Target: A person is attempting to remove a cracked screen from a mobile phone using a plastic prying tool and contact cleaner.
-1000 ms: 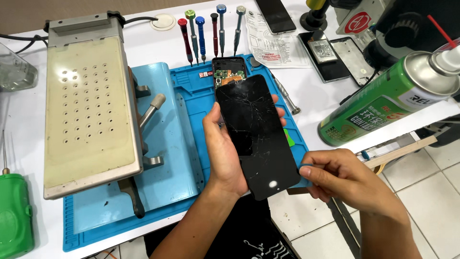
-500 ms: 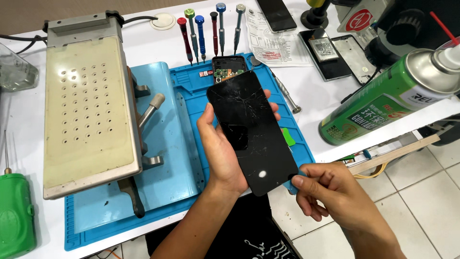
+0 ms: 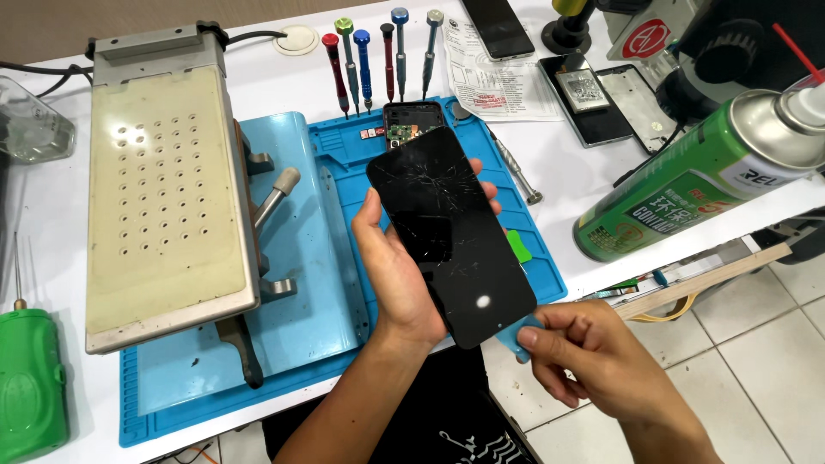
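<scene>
My left hand (image 3: 397, 273) holds a black phone screen (image 3: 451, 232) with cracked glass, tilted above the blue work mat (image 3: 301, 283). My right hand (image 3: 593, 357) pinches a small light-blue plastic pick (image 3: 520, 333) against the screen's lower right corner. Behind the screen, a black phone body with an exposed circuit board (image 3: 411, 120) lies on the mat.
A metal heating plate machine (image 3: 163, 185) sits at left. Several screwdrivers (image 3: 378, 60) line the back. A green spray can (image 3: 705, 176) lies at right near opened phone parts (image 3: 601, 99). A green tool (image 3: 30, 387) lies at far left. A green pick (image 3: 518, 247) rests on the mat.
The screen has tilted and shifted slightly left in my left hand. My right hand moved from the screen's right edge down to its lower right corner with the blue pick.
</scene>
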